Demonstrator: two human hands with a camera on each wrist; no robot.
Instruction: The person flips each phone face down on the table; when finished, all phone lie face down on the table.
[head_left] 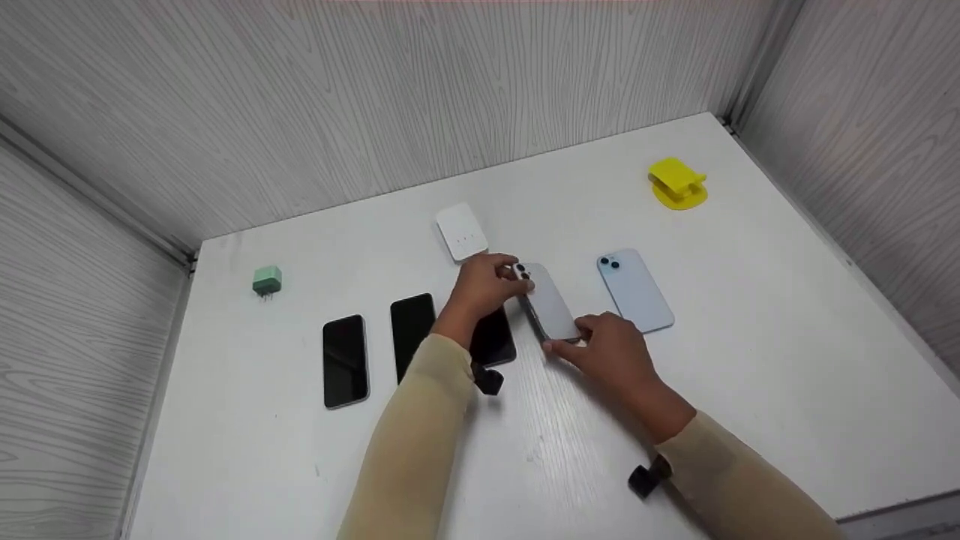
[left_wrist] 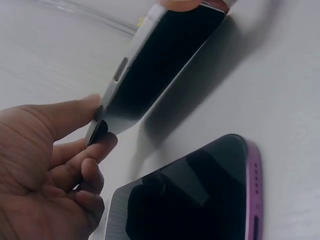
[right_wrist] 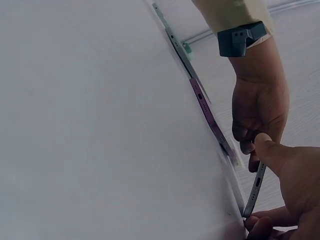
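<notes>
Both hands hold a white-backed smartphone point(head_left: 551, 304), its back and camera lenses turned up, dark screen point(left_wrist: 160, 60) facing down. At the camera end, my left hand point(head_left: 481, 285) pinches it between thumb and fingers. My right hand point(head_left: 611, 349) grips the opposite end by its corners. In the left wrist view the phone is tilted, with a shadow on the table below. Beside it, partly under my left forearm, lies a pink-edged phone point(left_wrist: 200, 195), screen up. To the right rests a light blue phone point(head_left: 637, 289), back up, close to my right hand.
Two more phones, a left one point(head_left: 345, 361) and a middle one point(head_left: 411, 322), lie screen up on the white table point(head_left: 225, 450). A white rounded device point(head_left: 460, 229) sits behind the hands. A green cube point(head_left: 267, 280) stands far left, a yellow stand point(head_left: 677, 182) back right. Panels enclose the table.
</notes>
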